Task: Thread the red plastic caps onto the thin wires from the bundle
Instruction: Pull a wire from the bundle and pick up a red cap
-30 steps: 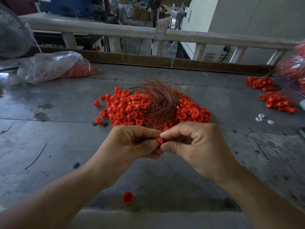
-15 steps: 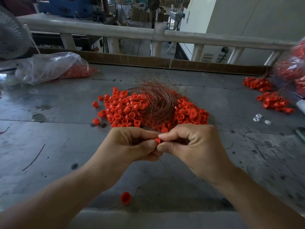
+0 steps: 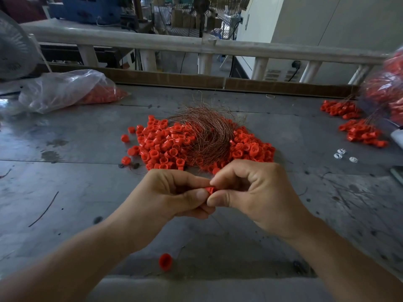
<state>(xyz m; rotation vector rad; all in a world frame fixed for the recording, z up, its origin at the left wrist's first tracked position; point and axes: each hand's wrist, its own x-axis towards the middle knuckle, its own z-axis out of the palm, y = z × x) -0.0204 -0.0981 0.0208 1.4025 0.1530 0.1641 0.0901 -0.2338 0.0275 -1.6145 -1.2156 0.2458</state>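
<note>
A heap of red plastic caps [image 3: 161,147] lies on the grey metal table [image 3: 65,192], with a curved bundle of thin copper wires [image 3: 207,136] across its middle. Just in front of the heap, my left hand [image 3: 172,195] and my right hand [image 3: 250,190] meet fingertip to fingertip. Between them a single red cap [image 3: 210,189] is pinched by both thumbs and forefingers. A faint thin wire runs down from under the hands; whether it passes through the cap is hidden by my fingers.
One stray red cap [image 3: 165,260] sits near the table's front edge. Wired cap clusters [image 3: 359,132] lie at the right beside a bag of caps [image 3: 390,90]. A clear plastic bag [image 3: 65,90] with caps rests far left. Small white pieces [image 3: 342,154] lie right of the heap.
My hands have stayed together in the same spot, with only slight finger shifts around the pinched cap. The heap and bundle have not moved.
</note>
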